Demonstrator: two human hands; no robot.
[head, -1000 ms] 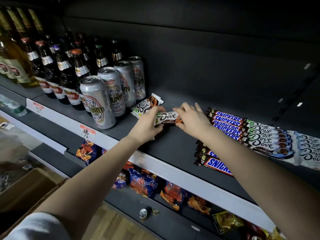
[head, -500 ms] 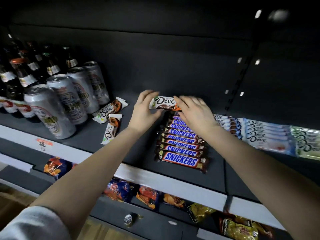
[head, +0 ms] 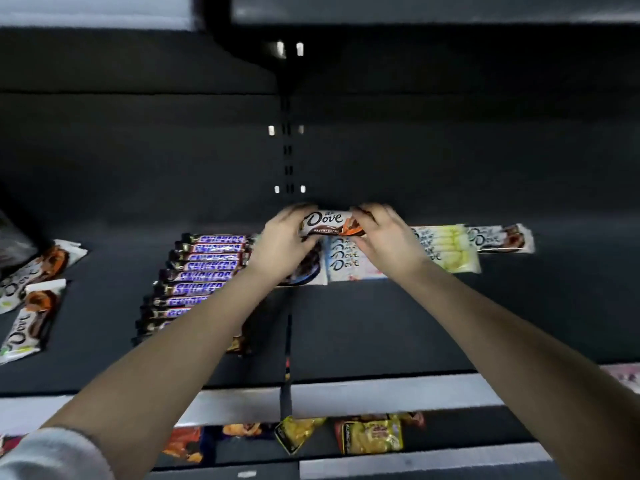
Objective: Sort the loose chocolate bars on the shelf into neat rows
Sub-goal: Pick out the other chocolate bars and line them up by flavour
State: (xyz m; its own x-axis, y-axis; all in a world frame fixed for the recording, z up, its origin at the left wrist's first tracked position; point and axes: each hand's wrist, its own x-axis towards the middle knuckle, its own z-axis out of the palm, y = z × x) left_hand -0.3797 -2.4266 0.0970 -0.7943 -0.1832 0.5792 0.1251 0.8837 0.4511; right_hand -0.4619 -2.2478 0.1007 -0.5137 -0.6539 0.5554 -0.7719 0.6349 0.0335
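Head view. A Dove bar in a white-and-brown wrapper, with an orange patch at its right end and the brand name in dark script reading upright to the camera. Its long axis runs left to right, parallel to the front edge of the shelf, with the label face towards the viewer. The left hand grips the bar's left end and the right hand grips its right end, fingers curled round the wrapper. The bar is near the back of the shelf, over the rear of a row of pale Dove bars (contact with them cannot be told). To the left lies a row of Snickers bars; to the right, yellow-green Dove bars. Two loose Dove bars lie askew at the far left.
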